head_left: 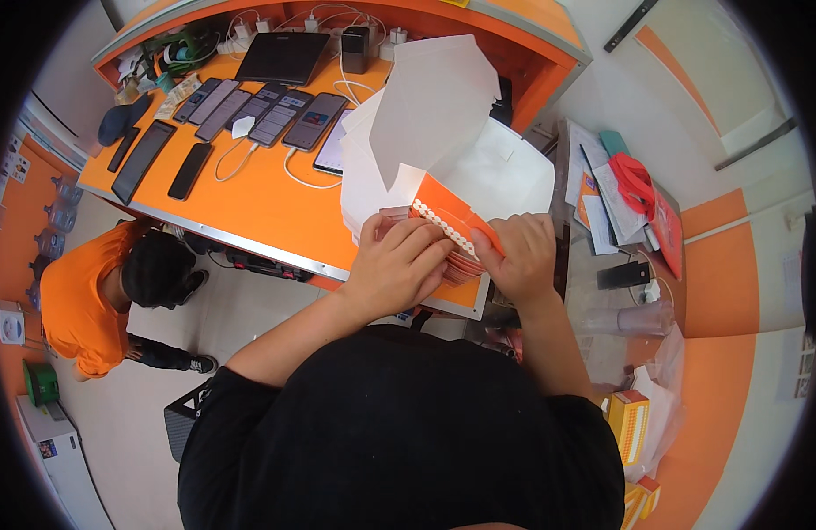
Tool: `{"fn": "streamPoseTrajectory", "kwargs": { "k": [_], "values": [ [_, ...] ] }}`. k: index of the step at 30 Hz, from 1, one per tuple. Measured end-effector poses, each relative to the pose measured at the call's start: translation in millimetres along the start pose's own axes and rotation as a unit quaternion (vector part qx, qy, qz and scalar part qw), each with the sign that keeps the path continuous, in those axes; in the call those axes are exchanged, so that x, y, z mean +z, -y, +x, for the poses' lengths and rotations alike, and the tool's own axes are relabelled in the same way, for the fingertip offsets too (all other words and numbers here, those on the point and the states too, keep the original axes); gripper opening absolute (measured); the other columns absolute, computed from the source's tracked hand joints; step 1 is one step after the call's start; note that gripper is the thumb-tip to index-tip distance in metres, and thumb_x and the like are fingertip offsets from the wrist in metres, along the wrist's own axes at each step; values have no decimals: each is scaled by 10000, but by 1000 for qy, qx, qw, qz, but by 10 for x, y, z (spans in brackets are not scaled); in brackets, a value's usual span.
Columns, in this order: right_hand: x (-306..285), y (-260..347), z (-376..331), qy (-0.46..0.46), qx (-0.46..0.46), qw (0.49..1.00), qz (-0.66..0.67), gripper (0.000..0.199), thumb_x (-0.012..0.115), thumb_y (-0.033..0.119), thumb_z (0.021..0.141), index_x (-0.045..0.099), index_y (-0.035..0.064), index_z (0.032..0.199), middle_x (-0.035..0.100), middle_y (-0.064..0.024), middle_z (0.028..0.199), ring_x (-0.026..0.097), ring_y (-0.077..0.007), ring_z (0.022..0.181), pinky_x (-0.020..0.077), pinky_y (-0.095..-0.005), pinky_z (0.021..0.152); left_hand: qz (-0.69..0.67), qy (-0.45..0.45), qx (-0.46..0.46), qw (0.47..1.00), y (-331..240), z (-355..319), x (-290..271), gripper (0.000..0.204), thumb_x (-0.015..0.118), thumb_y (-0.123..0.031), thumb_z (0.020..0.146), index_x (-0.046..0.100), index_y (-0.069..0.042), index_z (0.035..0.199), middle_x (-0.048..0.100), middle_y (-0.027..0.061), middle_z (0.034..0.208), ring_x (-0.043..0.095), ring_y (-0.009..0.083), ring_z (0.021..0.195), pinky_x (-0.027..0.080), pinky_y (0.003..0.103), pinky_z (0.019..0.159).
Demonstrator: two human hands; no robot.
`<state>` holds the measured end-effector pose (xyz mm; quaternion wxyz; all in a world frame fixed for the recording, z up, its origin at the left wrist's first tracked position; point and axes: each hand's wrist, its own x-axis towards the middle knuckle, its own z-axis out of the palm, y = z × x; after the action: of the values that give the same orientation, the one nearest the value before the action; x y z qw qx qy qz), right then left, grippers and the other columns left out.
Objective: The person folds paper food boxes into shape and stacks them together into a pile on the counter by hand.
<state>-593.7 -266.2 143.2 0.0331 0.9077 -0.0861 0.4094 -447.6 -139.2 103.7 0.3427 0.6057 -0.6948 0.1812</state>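
A cardboard food box [439,102], white inside and orange outside with a row of white shapes on its front wall, stands partly folded at the counter's near right edge. Its big white lid flap tilts up and away from me. My left hand [401,265] presses curled fingers against the left part of the orange front wall. At the right end of that wall, my right hand [523,256] grips the panel, thumb on the near face. More flat box blanks [359,190] lie under and to the left. What the left fingertips touch is partly hidden.
Several phones [271,117] lie on the orange counter [258,199] with charging cables, and a black tablet [284,57] is behind them. Another person in an orange shirt [90,291] bends down at the left. Papers and a red bag [638,185] lie at the right.
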Motion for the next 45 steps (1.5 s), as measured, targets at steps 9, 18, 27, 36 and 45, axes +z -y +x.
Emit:
{"fn": "streamPoseTrajectory", "kwargs": {
  "k": [9, 18, 27, 36, 45],
  "values": [
    [34, -5, -109, -56, 13, 998, -24, 188, 713, 180, 736, 556, 79, 761, 459, 2, 594, 441, -165, 541, 327, -313, 595, 15, 7, -12, 1000, -33, -2, 4, 290, 679, -199, 708, 604, -173, 987, 544, -36, 978, 509, 136, 967, 312, 389, 833],
    [109, 36, -54, -75, 16, 996, -51, 188, 715, 197, 742, 559, 93, 765, 427, 14, 590, 419, -154, 540, 297, -310, 604, 0, 17, 6, 1000, -40, 26, -11, 301, 669, -175, 684, 614, -182, 980, 542, -37, 965, 498, 154, 991, 312, 398, 850],
    [218, 26, -86, -97, 29, 993, -57, 179, 719, 202, 738, 571, 109, 774, 427, 23, 604, 417, -144, 563, 298, -320, 650, -24, 26, 4, 999, -65, 27, 27, 286, 658, -142, 681, 620, -199, 959, 543, -43, 962, 490, 165, 983, 318, 402, 825],
    [12, -27, -109, 51, 44, 998, -2, 169, 666, 206, 777, 586, 103, 885, 501, 3, 659, 504, -189, 642, 352, -351, 707, -1, 15, -1, 1000, -74, 67, -61, 340, 650, -136, 659, 600, -156, 995, 547, -14, 1001, 499, 173, 1025, 344, 397, 826],
    [-124, 352, 718, 216, -52, 971, -86, 299, 567, 193, 814, 590, 176, 1112, 471, -54, 834, 553, -199, 714, 409, -382, 742, 61, 19, 23, 998, 35, 36, -51, 298, 624, -177, 714, 541, -81, 983, 533, 23, 968, 516, 183, 984, 375, 398, 804]
  ]
}}
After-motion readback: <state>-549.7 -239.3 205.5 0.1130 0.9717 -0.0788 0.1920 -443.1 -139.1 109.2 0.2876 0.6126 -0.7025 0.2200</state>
